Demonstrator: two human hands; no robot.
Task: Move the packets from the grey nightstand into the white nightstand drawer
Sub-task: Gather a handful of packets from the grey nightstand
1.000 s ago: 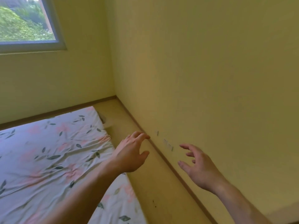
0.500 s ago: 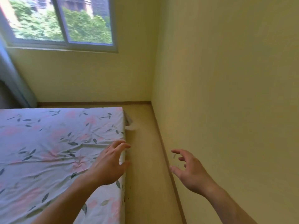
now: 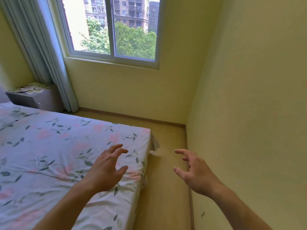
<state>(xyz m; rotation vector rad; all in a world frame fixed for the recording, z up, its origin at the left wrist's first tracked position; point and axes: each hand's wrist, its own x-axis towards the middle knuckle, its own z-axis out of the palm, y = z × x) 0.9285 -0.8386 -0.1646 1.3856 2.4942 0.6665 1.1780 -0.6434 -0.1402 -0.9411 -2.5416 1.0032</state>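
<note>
Grey nightstand [image 3: 35, 98] with packets [image 3: 31, 87] far beyond both hands' loose, empty fingers [image 3: 116, 149].

A bare floor strip [image 3: 167, 163] runs between the bed [image 3: 66, 155] and wall [image 3: 249, 113].

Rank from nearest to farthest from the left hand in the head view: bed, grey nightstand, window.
1. Bed: directly under the left hand.
2. Grey nightstand: far left, past the bed, packets on top.
3. Window: far wall, above.
</note>
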